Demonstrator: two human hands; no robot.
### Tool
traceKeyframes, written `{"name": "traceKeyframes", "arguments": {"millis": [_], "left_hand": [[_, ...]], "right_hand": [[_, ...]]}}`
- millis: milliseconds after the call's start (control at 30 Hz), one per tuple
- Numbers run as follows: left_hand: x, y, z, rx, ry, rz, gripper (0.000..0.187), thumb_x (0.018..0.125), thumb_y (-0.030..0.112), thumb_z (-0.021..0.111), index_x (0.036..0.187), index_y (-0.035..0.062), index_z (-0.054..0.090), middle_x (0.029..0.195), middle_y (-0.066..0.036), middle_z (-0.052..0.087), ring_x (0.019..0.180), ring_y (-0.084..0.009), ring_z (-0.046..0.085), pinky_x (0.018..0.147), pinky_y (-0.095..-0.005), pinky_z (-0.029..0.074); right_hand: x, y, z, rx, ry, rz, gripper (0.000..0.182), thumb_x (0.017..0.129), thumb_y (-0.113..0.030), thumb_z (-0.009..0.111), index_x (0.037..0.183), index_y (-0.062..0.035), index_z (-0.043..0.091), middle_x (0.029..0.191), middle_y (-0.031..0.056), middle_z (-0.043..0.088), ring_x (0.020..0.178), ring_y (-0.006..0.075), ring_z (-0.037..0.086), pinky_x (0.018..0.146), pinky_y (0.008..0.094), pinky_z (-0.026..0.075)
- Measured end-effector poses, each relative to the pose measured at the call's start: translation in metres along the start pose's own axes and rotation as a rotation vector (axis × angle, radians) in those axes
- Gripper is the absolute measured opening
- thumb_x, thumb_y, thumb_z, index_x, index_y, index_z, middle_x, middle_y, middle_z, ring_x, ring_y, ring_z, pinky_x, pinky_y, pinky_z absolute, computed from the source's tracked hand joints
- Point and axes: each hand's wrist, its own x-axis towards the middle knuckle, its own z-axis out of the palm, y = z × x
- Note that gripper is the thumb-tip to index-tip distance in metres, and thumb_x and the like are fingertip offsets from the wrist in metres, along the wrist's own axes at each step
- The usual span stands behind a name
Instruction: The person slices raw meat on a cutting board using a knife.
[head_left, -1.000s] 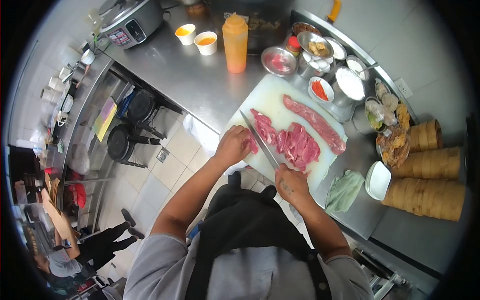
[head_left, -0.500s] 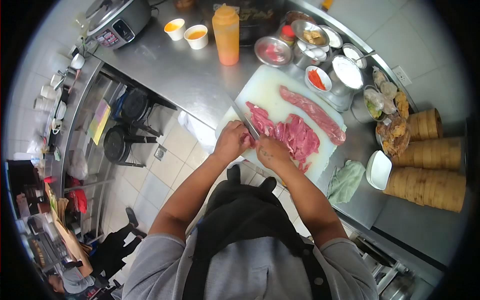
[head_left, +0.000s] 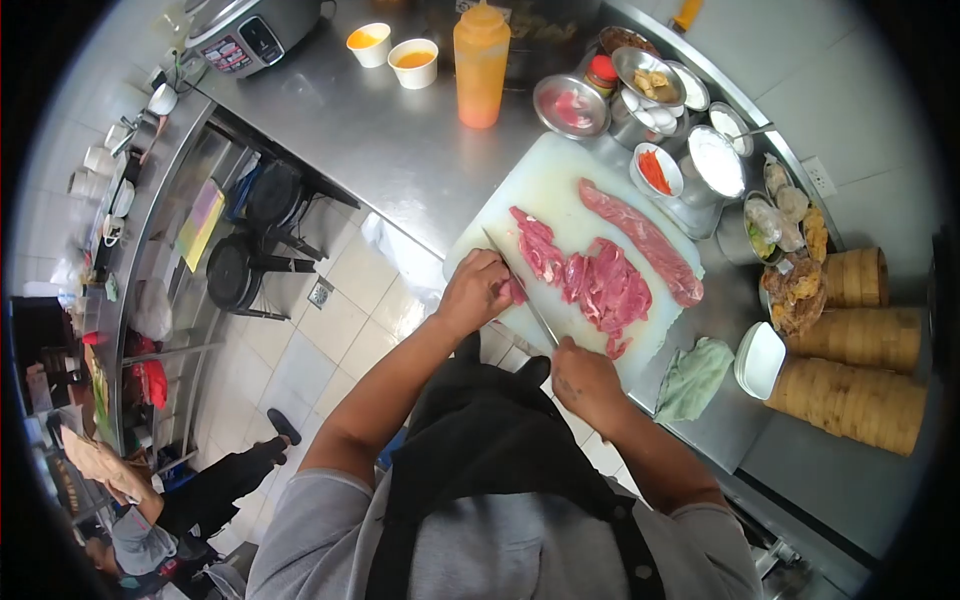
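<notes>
My right hand (head_left: 583, 378) is closed round the handle of a knife (head_left: 533, 308), whose blade points up and left across the near edge of the white cutting board (head_left: 552, 165). Fingers curled, my left hand (head_left: 476, 292) presses a small piece of red meat (head_left: 515, 291) right beside the blade. Beyond the knife lie a sliced strip of meat (head_left: 538, 245) and a larger heap of meat slices (head_left: 611, 287). One long uncut piece of meat (head_left: 642, 240) rests along the far right side of the board.
An orange squeeze bottle (head_left: 481, 70) and two paper cups, one of them a cup of orange liquid (head_left: 413, 66), stand behind the board. Metal bowls and a bowl of red strips (head_left: 656, 171) are at the back right. A green cloth (head_left: 694, 378) and bamboo steamers (head_left: 850, 400) are right. Another person (head_left: 170, 520) is lower left.
My right hand has drawn the knife back towards my body, away from my left hand. The left hand stays at the meat. The other person's arm and a brown sheet have moved.
</notes>
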Motion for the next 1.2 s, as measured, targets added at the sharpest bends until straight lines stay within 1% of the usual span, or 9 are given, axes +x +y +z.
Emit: {"name": "traceKeyframes", "arguments": {"millis": [100, 200, 400, 467, 700, 800, 867, 967, 1200], "left_hand": [[0.002, 0.003, 0.0, -0.022, -0.019, -0.035, 0.021, 0.067, 0.002, 0.076, 0.086, 0.0038, 0.065, 0.099, -0.012, 0.064, 0.094, -0.0337, 0.06, 0.082, -0.0414, 0.051], [-0.004, 0.001, 0.003, 0.0, 0.008, -0.008, 0.019, 0.069, 0.004, 0.074, 0.086, 0.0041, 0.066, 0.099, -0.012, 0.062, 0.096, -0.033, 0.058, 0.083, -0.0418, 0.05], [-0.011, -0.003, -0.006, -0.067, 0.033, 0.008, 0.02, 0.069, 0.003, 0.074, 0.086, 0.0043, 0.064, 0.103, -0.013, 0.063, 0.096, -0.0341, 0.059, 0.083, -0.0416, 0.05], [-0.005, 0.0, -0.009, -0.019, -0.044, -0.002, 0.02, 0.069, 0.003, 0.074, 0.087, 0.0039, 0.064, 0.104, -0.014, 0.062, 0.097, -0.0348, 0.059, 0.083, -0.0414, 0.051], [-0.002, -0.003, -0.001, 0.007, -0.01, 0.007, 0.021, 0.068, 0.003, 0.074, 0.086, 0.0036, 0.064, 0.102, -0.014, 0.062, 0.095, -0.0347, 0.06, 0.082, -0.0414, 0.051], [-0.007, -0.002, 0.002, -0.022, 0.016, -0.014, 0.017, 0.067, 0.002, 0.072, 0.082, 0.0026, 0.064, 0.098, -0.013, 0.062, 0.094, -0.0333, 0.058, 0.084, -0.0406, 0.05], [-0.004, -0.003, 0.001, -0.013, -0.008, 0.026, 0.018, 0.066, 0.002, 0.072, 0.082, 0.0024, 0.064, 0.097, -0.013, 0.062, 0.095, -0.0335, 0.059, 0.084, -0.0403, 0.05], [-0.006, -0.001, 0.0, 0.007, -0.001, -0.003, 0.018, 0.068, 0.002, 0.073, 0.083, 0.0027, 0.064, 0.098, -0.013, 0.062, 0.098, -0.0335, 0.059, 0.085, -0.0407, 0.051], [-0.014, -0.002, -0.007, -0.02, 0.045, 0.002, 0.021, 0.07, 0.001, 0.076, 0.089, 0.0023, 0.065, 0.1, -0.012, 0.062, 0.097, -0.0339, 0.061, 0.083, -0.0414, 0.052]], "right_hand": [[0.051, 0.007, 0.037, 0.023, 0.218, -0.124, 0.018, 0.09, -0.014, 0.054, 0.094, 0.0037, 0.055, 0.081, 0.0249, 0.068, 0.076, 0.0418, 0.069, 0.068, 0.05, 0.054], [0.083, 0.003, 0.028, 0.044, 0.157, -0.015, 0.02, 0.093, -0.019, 0.053, 0.096, 0.0007, 0.058, 0.083, 0.024, 0.069, 0.078, 0.0425, 0.068, 0.072, 0.0522, 0.053], [0.03, 0.021, 0.012, 0.007, 0.086, 0.061, 0.025, 0.097, -0.022, 0.049, 0.098, 0.0001, 0.06, 0.081, 0.0243, 0.069, 0.077, 0.0443, 0.068, 0.074, 0.0551, 0.052], [0.026, 0.015, 0.008, -0.032, 0.09, 0.12, 0.026, 0.097, -0.022, 0.048, 0.096, 0.0012, 0.059, 0.079, 0.0241, 0.069, 0.077, 0.0436, 0.068, 0.073, 0.0543, 0.053], [0.005, 0.0, -0.009, -0.067, -0.085, 0.073, 0.019, 0.093, -0.016, 0.051, 0.096, 0.0015, 0.057, 0.078, 0.0234, 0.069, 0.077, 0.0427, 0.069, 0.071, 0.0519, 0.054], [0.02, 0.012, 0.024, -0.006, 0.015, -0.053, 0.021, 0.097, -0.019, 0.051, 0.096, 0.0018, 0.055, 0.076, 0.0235, 0.067, 0.069, 0.0433, 0.067, 0.067, 0.0514, 0.053], [0.063, 0.009, 0.039, 0.023, 0.174, -0.113, 0.023, 0.09, -0.019, 0.054, 0.099, 0.0017, 0.056, 0.085, 0.024, 0.069, 0.078, 0.0424, 0.068, 0.073, 0.0512, 0.054], [0.088, 0.004, 0.025, 0.028, 0.084, -0.006, 0.027, 0.092, -0.024, 0.055, 0.101, 0.0013, 0.057, 0.088, 0.0258, 0.068, 0.082, 0.043, 0.068, 0.074, 0.0524, 0.053], [0.027, 0.026, 0.005, -0.013, 0.075, 0.098, 0.026, 0.098, -0.024, 0.049, 0.101, 0.0003, 0.059, 0.084, 0.025, 0.068, 0.082, 0.0436, 0.068, 0.076, 0.0548, 0.051]]}}
